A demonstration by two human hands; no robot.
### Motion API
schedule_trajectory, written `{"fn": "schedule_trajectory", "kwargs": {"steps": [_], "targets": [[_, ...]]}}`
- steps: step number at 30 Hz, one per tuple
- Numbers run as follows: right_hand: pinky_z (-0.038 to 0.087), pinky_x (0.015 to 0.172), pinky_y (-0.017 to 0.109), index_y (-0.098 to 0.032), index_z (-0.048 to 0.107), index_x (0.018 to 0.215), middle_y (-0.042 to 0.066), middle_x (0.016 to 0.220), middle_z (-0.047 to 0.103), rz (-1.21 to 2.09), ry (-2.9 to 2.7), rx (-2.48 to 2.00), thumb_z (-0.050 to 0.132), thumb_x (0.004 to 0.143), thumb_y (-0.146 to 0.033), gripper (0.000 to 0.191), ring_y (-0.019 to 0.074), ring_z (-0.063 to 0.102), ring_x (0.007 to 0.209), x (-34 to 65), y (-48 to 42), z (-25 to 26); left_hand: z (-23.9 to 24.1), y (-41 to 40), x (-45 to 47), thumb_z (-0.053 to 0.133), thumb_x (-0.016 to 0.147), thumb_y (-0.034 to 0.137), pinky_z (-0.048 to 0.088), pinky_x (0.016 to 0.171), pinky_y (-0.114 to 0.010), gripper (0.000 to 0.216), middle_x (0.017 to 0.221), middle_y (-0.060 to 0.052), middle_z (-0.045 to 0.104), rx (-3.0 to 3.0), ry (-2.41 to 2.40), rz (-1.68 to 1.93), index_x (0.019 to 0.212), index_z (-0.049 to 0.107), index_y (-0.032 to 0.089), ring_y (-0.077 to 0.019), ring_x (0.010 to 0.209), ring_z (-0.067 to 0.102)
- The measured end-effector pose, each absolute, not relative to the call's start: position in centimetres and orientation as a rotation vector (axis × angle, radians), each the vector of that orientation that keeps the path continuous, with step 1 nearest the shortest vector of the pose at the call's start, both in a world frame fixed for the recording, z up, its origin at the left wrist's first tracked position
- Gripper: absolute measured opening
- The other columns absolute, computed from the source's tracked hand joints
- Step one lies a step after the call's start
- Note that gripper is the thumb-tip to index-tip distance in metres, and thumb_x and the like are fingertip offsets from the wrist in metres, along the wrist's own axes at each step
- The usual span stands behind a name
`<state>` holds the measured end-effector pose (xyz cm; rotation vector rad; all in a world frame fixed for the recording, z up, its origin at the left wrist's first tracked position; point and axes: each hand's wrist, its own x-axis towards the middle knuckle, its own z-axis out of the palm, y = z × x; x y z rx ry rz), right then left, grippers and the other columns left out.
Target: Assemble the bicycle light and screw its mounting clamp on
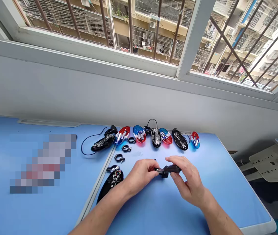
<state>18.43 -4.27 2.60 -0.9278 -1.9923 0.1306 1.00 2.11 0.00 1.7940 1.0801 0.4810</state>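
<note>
Near the middle of the table, my left hand (142, 173) pinches a small black plastic part between thumb and fingertips. My right hand (189, 179) is closed, thumb and fingers, around the black handle of a screwdriver (172, 168). Its short metal shaft points left and meets the part at my left fingertips. A small black block (164, 175) shows just below the shaft; whether it belongs to the held part I cannot tell. Beside my left forearm lies an open black oval housing (110, 184) with wires and a circuit board inside, partly covered by the arm.
Several black ring clamps (119, 158) run up the left side. Along the back lie red-and-blue oval shells (139, 133) with batteries and black oval housings (156, 137), some with cables. A table seam (93, 192) crosses at left; a blurred patch (45, 163) lies beyond it. Barred windows (129, 29) face me.
</note>
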Motion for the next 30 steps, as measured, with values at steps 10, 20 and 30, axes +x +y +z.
{"fn": "schedule_trajectory", "kwargs": {"steps": [10,20,30], "targets": [[0.049,0.054,0.027,-0.027,0.051,0.12,0.001,0.071,0.064,-0.045,-1.861,-0.895,0.059,0.087,-0.019,0.035,0.014,0.056,0.058,17.4,-3.5,2.0,0.0,2.0,1.1,0.053,0.068,0.026,0.033,0.056,-0.023,0.015,0.06,0.003,0.052,1.821,1.052,0.476,0.069,0.066,0.019,-0.015,0.06,0.045],[0.054,0.082,0.038,-0.025,0.041,0.134,0.009,0.108,0.066,0.246,-2.02,-0.832,0.042,0.09,-0.007,0.047,0.0196,0.063,0.097,18.5,-4.1,3.6,-0.1,2.1,1.1,0.051,0.066,0.023,0.033,0.054,-0.023,0.014,0.055,0.005,0.048,1.805,1.079,0.482,0.068,0.065,0.018,-0.0146,0.056,0.046],[0.051,0.056,0.028,-0.029,0.051,0.122,0.002,0.076,0.064,0.031,-1.899,-0.841,0.057,0.089,-0.019,0.035,0.0157,0.058,0.065,17.3,-3.5,2.5,-0.5,2.2,1.1,0.051,0.068,0.021,0.034,0.058,-0.023,0.018,0.065,0.001,0.059,1.842,1.015,0.468,0.073,0.068,0.017,-0.0161,0.064,0.05]]}}
